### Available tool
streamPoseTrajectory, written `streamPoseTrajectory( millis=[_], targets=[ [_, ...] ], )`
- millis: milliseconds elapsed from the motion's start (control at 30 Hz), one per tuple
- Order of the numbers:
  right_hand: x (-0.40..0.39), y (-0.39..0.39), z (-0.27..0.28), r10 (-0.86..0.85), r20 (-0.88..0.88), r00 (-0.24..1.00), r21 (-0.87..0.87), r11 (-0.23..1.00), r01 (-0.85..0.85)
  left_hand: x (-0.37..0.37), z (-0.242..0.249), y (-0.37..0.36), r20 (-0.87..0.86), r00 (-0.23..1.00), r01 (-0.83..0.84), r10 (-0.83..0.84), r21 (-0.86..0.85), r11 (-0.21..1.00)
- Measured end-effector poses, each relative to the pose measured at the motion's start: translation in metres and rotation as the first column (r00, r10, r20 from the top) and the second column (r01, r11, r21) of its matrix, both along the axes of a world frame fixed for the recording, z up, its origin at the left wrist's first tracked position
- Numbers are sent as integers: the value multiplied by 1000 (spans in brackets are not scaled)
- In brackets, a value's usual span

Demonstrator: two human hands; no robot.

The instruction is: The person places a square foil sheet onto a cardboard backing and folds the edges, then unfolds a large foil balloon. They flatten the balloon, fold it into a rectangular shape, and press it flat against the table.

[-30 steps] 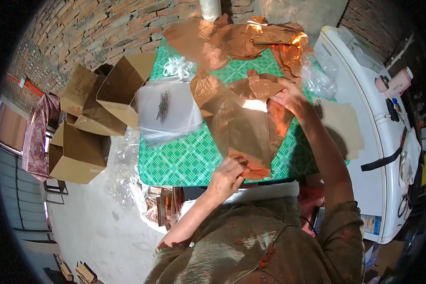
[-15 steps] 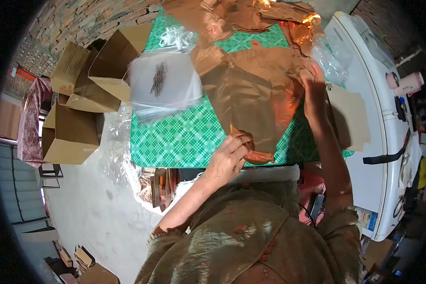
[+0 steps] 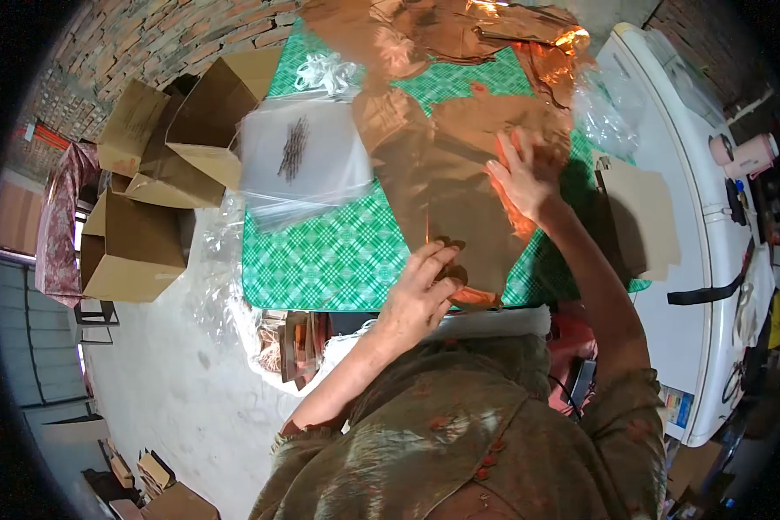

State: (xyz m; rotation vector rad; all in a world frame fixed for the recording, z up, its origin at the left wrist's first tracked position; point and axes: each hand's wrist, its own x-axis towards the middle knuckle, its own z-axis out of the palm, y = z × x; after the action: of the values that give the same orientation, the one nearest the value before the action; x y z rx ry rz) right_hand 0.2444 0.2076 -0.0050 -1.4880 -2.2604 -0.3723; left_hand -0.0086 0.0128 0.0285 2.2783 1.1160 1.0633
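Note:
A brown metallic sheet (image 3: 468, 173) lies over the green checkered tablecloth (image 3: 321, 256), its narrow lower end near the table's front edge. My left hand (image 3: 420, 290) pinches the sheet's lower left part, where a folded, shiny piece shows beside the fingers. My right hand (image 3: 526, 180) rests flat on the sheet's right side with fingers spread. Orange reflections show next to that palm. To the left of the sheet lies a stack of clear plastic bags (image 3: 303, 160) with a dark printed patch.
White string (image 3: 328, 73) lies behind the bags. More copper-coloured sheets (image 3: 390, 39) cover the table's far end. Clear crumpled plastic (image 3: 605, 108) and a cardboard piece (image 3: 646, 217) are at the right, near a white refrigerator (image 3: 698, 234). Open cardboard boxes (image 3: 143, 238) stand left.
My right hand has moved left and down from the sheet's right edge onto its surface, and its fingers have spread. My left hand has stayed near the lower end.

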Motion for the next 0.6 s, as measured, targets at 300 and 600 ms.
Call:
streamPoseTrajectory(
  millis=[300,600],
  targets=[
    [-49,12,27,87,42,995,76,993,-90,5,-13,-3,-31,999,-34,36,60,998],
    [-170,27,23,329,5,944,-219,922,-320,3,-11,-3,-30,999,-25,26,52,998]
  ],
)
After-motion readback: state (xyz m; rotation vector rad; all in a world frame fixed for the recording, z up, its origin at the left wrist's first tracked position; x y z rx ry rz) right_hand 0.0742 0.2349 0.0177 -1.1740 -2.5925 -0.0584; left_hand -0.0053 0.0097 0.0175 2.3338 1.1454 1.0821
